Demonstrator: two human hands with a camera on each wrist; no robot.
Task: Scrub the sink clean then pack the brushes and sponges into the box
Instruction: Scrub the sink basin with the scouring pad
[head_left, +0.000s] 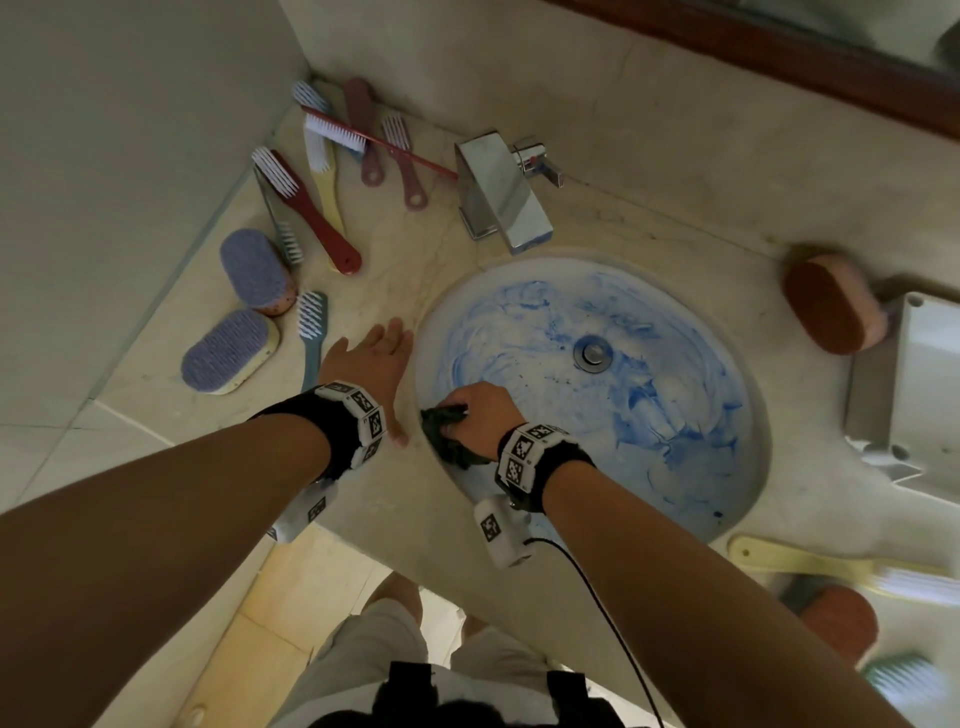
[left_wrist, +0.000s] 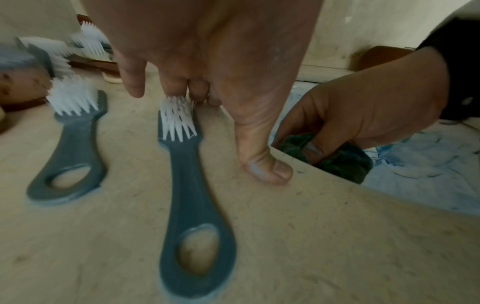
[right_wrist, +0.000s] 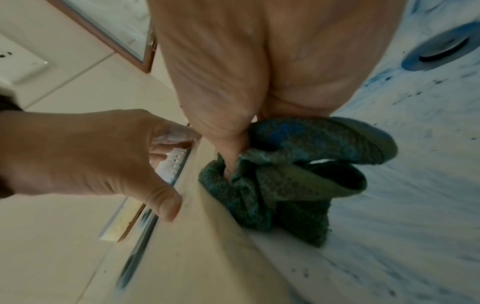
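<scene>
**Sink station: basin, cleaning tools, hands**

Sink (head_left: 691, 467): oval white basin set into a beige stone counter (head_left: 431, 519), inner surface smeared with blue streaks; metal drain (head_left: 591, 353) near centre. Chrome faucet (head_left: 501, 192) stands behind the rim.

Scouring pad (head_left: 447, 441): dark green, crumpled, pressed against the near-left wall of the basin just under the rim; blue staining visible on it in the right wrist view.

Right hand (head_left: 480, 415): fingers and thumb curled round the scouring pad, gripping it.

Left hand (head_left: 376, 358): flat on the counter just left of the sink rim, fingers extended, holding nothing; thumb at the rim edge.

Blue-grey brush (head_left: 310, 332): white bristles, lies just beside the left hand.

Two purple-topped sponges (head_left: 228, 351), further left on the counter.

Cluster of long-handled brushes (head_left: 311, 208), red, yellow and pink, in the far-left corner.

Brown-topped sponge (head_left: 831, 306), right of the sink, beside a white box (head_left: 924, 374).

Yellow-handled brush (head_left: 810, 561), near-right counter edge, blurred.
</scene>
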